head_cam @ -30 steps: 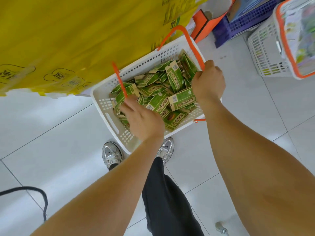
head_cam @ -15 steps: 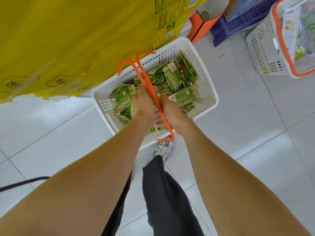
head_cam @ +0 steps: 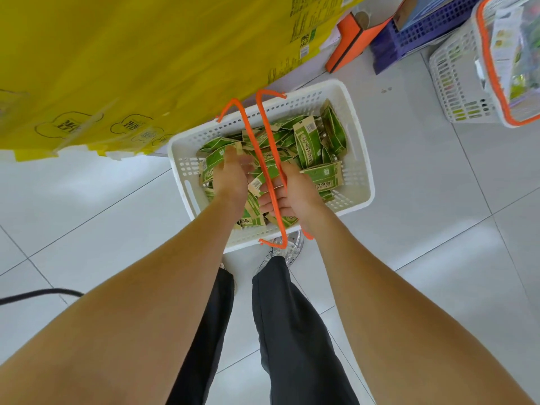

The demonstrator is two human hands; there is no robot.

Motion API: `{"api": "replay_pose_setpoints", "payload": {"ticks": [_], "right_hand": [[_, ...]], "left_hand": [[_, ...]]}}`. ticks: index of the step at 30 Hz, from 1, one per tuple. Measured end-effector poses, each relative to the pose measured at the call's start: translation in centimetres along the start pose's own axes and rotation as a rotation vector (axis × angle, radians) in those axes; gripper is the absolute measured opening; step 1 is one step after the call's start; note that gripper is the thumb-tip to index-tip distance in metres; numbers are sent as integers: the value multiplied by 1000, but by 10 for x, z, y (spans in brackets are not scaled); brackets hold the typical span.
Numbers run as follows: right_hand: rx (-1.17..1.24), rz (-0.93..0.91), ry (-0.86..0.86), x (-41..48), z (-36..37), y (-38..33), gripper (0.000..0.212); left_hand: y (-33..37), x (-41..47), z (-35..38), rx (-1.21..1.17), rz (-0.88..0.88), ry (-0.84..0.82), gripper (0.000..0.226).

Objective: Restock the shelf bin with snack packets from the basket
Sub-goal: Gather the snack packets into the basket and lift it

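The white basket (head_cam: 358, 182) sits on the tiled floor (head_cam: 423, 206) at about 12 o'clock from the centre of view, just ahead of the person's feet. It is well filled with green snack packets (head_cam: 308, 144) lying loose in all directions. Its two orange handles (head_cam: 264, 159) are drawn together over the middle of the load. The right hand (head_cam: 295, 194) is wrapped about both handles near their 6 o'clock end, fingers curled underneath. The left hand (head_cam: 230, 178) is down among the packets at the basket's 9 o'clock side. Its fingers are blurred, so whether they have closed on a packet cannot be told. The two hands lie close together, not visibly touching. Large yellow packs (head_cam: 146, 68) overhang the view from 9 to 12 o'clock, a second basket (head_cam: 455, 83) stands at 2 o'clock, and a black cable (head_cam: 38, 293) crosses the floor at 8 o'clock. The shelf bin cannot be identified in view. Judgement: the step in hand is getting stock up to the shelf, either by lifting the basket or by drawing out a handful. To do it well, the right hand should hold both handles together and centred so the basket rises level. The left should gather packets flat and facing one way, without crushing them, and clear the handles before any lift. Risk: the yellow packs overhang the basket's 11 o'clock corner and could snag a handle.
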State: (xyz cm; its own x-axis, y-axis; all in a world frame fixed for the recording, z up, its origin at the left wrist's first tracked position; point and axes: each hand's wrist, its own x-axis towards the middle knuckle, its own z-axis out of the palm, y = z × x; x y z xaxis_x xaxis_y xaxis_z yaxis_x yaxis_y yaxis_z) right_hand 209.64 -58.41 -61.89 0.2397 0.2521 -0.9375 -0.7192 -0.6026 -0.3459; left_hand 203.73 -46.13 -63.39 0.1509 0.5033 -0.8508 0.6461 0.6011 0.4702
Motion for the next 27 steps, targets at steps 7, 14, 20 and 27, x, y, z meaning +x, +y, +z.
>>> {"api": "replay_pose_setpoints", "payload": {"ticks": [7, 14, 20, 27], "right_hand": [[-29, -239, 196, 3, 22, 42, 32], [-275, -498, 1009, 28, -13, 42, 37], [-456, -258, 1102, 49, -96, 57, 34], [-327, -45, 749, 95, -120, 71, 76]], "left_hand": [[-33, 11, -29, 240, 96, -1, 47], [-46, 4, 27, 416, 299, -343, 56], [-60, 0, 77, 329, 188, -456, 27], [-73, 9, 95, 375, 265, -229, 18]]}}
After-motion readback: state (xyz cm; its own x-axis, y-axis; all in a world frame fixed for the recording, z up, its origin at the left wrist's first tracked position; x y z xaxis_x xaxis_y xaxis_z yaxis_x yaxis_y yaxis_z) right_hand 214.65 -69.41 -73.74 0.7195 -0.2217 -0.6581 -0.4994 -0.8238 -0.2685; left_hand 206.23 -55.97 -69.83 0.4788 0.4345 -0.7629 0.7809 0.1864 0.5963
